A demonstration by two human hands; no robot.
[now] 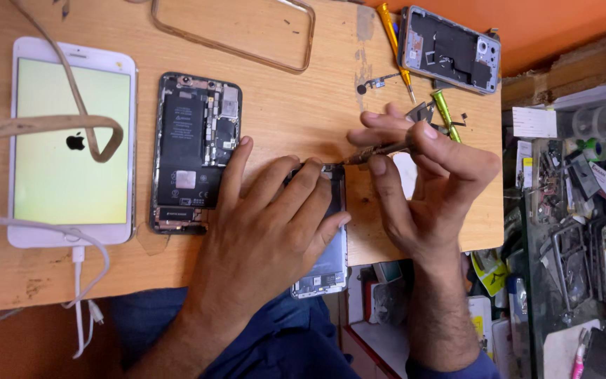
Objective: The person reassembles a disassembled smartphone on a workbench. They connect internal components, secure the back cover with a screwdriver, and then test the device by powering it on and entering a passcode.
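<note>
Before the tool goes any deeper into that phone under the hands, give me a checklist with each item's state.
1. Left hand pins the opened phone flat: ok.
2. Right hand grips the tool firmly: ok.
3. Tool tip seated at the phone's top edge: cannot tell, fingers hide it.
4. Phone fully on the table: not ok, its lower end overhangs the edge.
5. Yellow screwdriver within reach: ok.
</note>
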